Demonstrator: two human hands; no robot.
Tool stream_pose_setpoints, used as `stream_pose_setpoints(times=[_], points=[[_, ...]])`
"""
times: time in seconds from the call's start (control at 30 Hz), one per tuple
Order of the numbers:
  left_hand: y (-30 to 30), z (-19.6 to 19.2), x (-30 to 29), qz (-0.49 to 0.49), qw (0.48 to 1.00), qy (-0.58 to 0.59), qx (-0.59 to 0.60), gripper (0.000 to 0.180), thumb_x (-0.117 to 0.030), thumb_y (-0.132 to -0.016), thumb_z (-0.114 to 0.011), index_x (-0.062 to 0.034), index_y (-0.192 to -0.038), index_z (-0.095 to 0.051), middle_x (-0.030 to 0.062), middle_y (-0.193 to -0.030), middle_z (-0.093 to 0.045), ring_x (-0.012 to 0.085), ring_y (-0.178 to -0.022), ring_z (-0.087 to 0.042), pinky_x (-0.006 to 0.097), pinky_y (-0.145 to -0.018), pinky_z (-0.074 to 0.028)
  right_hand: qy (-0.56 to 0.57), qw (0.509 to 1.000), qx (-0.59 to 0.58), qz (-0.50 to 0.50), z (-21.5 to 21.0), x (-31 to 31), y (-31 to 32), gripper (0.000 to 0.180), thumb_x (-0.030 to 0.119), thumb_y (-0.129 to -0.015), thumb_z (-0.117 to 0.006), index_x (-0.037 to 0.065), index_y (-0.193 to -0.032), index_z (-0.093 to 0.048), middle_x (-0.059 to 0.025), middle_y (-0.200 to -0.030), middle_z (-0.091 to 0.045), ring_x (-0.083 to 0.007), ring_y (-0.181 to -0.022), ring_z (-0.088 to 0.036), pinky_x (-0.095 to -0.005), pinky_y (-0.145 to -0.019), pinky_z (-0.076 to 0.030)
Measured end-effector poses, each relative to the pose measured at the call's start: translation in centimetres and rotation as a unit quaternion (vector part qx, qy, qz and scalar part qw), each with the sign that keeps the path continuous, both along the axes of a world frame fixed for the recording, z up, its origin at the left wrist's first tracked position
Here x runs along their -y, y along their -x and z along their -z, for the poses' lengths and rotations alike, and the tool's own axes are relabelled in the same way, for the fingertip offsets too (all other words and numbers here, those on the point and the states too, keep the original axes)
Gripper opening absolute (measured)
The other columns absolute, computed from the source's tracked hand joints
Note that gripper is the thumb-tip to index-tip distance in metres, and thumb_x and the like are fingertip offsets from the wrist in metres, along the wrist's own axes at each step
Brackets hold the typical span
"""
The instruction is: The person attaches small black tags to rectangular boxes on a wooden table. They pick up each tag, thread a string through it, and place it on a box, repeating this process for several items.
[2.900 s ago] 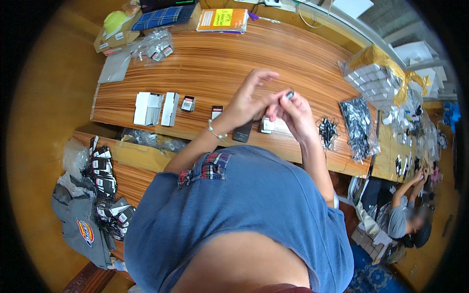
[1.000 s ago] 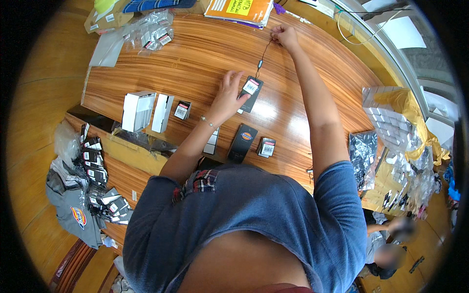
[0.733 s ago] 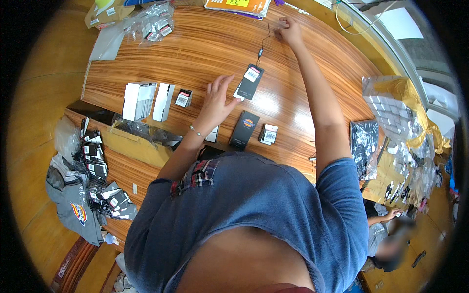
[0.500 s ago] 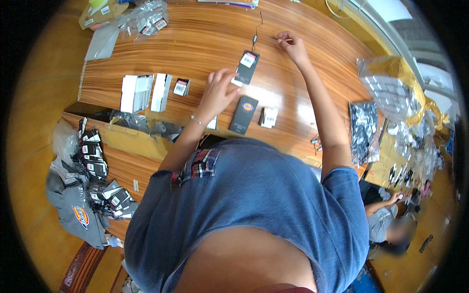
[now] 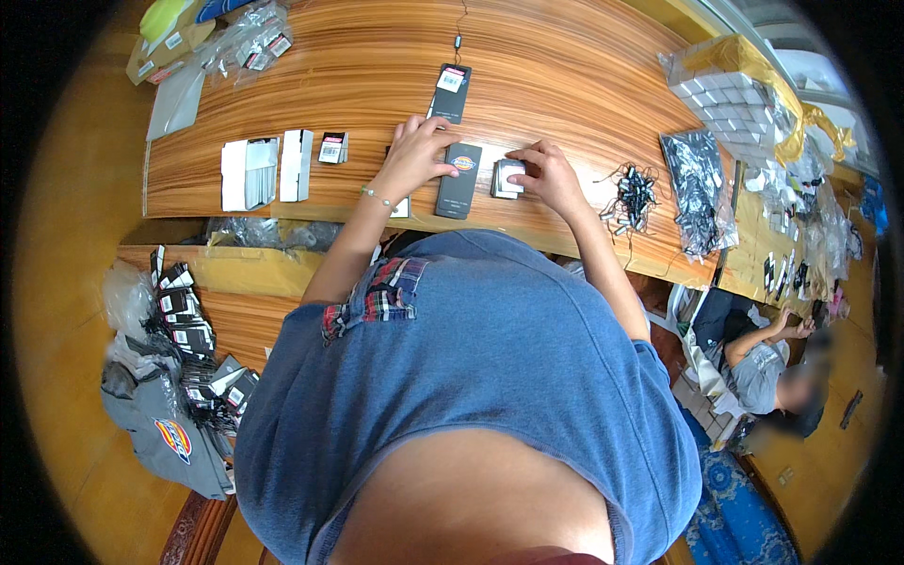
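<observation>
Both hands back at the dark hang tag (image 5: 459, 179) on the worktop (image 5: 565, 85).
Left hand (image 5: 414, 155), fingers spread, steadies it; right hand (image 5: 546, 174), returned from the far edge, pinches small white labels (image 5: 509, 176) just right of it.

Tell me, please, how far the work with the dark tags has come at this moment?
One dark tag with a string lies finished-looking farther up the table. In hand: the left hand steadies another dark tag, the right hand touches small white cards. Many loose strings and white card stacks remain.
</observation>
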State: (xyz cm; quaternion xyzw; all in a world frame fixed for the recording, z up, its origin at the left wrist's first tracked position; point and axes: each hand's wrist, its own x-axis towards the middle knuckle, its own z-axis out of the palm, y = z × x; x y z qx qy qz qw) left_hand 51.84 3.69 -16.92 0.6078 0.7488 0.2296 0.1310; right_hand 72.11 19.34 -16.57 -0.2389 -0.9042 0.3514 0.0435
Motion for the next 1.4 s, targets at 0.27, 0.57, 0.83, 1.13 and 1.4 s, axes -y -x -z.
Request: stream_pose_setpoints(times=[0.27,0.57,0.83,1.13,1.4], points=[[-1.0,0.2,1.1,-0.039,0.999,-0.016,0.026,0.053,-0.03,-0.059,-0.077,-0.0123,-0.105,-0.058,0.0042,-0.112,-0.049,0.0259,-0.106,-0.041,0.041,-0.094,-0.033,0.101,0.987,-0.067,0.109,0.8,1.1,-0.5,0.028,0.01,-0.066,-0.073,0.005,-0.093,-0.066,-0.0086,-0.079,-0.056,-0.0213,-0.067,-0.054,-0.0317,-0.063,-0.046],[-1.3,-1.0,0.8,-0.042,0.987,0.0,0.153,0.048,-0.018,-0.066,-0.074,-0.0081,-0.108,-0.055,0.0077,-0.106,-0.054,0.0237,-0.099,-0.05,0.037,-0.086,-0.04,-0.014,0.979,-0.172,0.108,1.5,1.5,-0.8,0.023,0.008,-0.066,-0.072,0.004,-0.089,-0.067,-0.0085,-0.079,-0.057,-0.0193,-0.064,-0.053,-0.0302,-0.061,-0.045],[-2.8,-2.5,0.9,-0.073,0.852,-0.018,0.518,0.034,0.002,-0.079,-0.06,-0.0012,-0.112,-0.05,0.0082,-0.09,-0.063,0.0108,-0.085,-0.06,0.021,-0.076,-0.046,0.286,0.93,-0.154,0.17,-0.9,3.0,-0.5,0.017,0.006,-0.074,-0.07,0.002,-0.09,-0.064,0.0033,-0.061,-0.054,-0.0025,-0.056,-0.044,-0.0185,-0.051,-0.038],[-5.5,-3.1,-1.3,-0.099,0.822,-0.063,0.557,0.039,0.006,-0.076,-0.062,-0.0009,-0.113,-0.051,0.0108,-0.09,-0.064,0.0126,-0.083,-0.061,0.021,-0.073,-0.049,0.251,0.885,-0.277,0.277,-2.3,3.8,-1.6,0.019,0.004,-0.072,-0.071,0.002,-0.084,-0.057,0.0031,-0.063,-0.052,-0.0022,-0.055,-0.045,-0.0177,-0.051,-0.04],[-8.1,-3.4,-3.5,-0.014,0.81,-0.023,0.586,0.035,0.004,-0.078,-0.062,-0.0007,-0.111,-0.054,0.0107,-0.091,-0.064,0.013,-0.086,-0.061,0.023,-0.076,-0.049,0.237,0.896,-0.264,0.267,-3.1,4.6,-3.2,0.031,0.004,-0.07,-0.072,0.002,-0.095,-0.054,0.0015,-0.072,-0.047,-0.0033,-0.059,-0.047,-0.0186,-0.052,-0.041]])
